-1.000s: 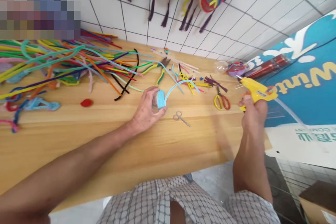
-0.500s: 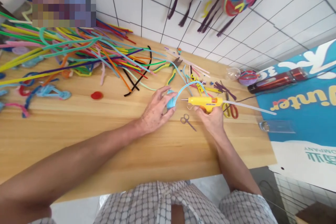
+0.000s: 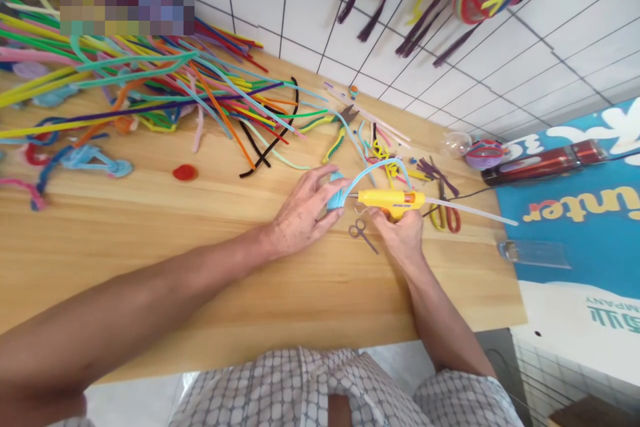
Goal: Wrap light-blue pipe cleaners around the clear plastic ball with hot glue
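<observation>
Between the fingers and thumb of my left hand (image 3: pixel 305 213) is a light blue coil of pipe cleaner (image 3: pixel 335 191), its loose end arching up and over to the right. My right hand (image 3: pixel 403 233) grips a yellow hot glue gun (image 3: pixel 393 200), thumb and fingers wrapped round its handle. The gun's metal nozzle points left and meets the coil's right side; whether it presses on it I cannot tell. A clear glue stick (image 3: pixel 473 211) juts from the gun's back. Small scissors (image 3: pixel 363 235) lie on the table just below the nozzle.
A pile of colourful pipe cleaners (image 3: pixel 165 93) spreads over the table's left side. Pliers (image 3: pixel 340 130) lie beyond my hands, and red-and-yellow-handled scissors (image 3: pixel 447 217) to the right. A red disc (image 3: pixel 185 172), a dark red flask (image 3: pixel 545 161) and a clear bottle (image 3: pixel 535 252) are also there.
The glue gun's nozzle has closed the gap to the blue coil and now meets its right side. The whole view has shifted slightly.
</observation>
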A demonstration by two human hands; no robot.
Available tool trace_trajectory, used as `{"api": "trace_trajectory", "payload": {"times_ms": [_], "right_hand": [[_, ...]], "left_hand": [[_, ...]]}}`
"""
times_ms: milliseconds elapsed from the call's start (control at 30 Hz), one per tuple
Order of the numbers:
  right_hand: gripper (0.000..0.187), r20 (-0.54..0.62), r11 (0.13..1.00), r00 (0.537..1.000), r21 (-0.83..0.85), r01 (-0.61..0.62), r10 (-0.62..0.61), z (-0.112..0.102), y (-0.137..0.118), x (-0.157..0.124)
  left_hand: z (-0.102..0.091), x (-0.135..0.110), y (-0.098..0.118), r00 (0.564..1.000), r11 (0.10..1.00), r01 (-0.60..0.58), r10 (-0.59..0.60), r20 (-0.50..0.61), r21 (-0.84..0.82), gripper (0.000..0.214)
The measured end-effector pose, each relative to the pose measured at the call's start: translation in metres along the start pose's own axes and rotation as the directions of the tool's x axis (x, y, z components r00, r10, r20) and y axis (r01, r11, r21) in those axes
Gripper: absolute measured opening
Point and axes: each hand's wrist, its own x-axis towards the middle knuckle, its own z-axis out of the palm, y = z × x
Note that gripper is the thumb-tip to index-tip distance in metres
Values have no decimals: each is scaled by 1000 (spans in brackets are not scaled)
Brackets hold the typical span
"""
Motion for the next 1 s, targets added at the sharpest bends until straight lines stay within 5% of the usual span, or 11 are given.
{"api": "trace_trajectory", "payload": {"times_ms": [1000], "right_hand": [[18, -32, 1000, 999, -3, -20, 20, 2, 12, -1]], "left_hand": [[6, -1, -3, 993, 994, -104, 106, -55, 31, 48]]}}
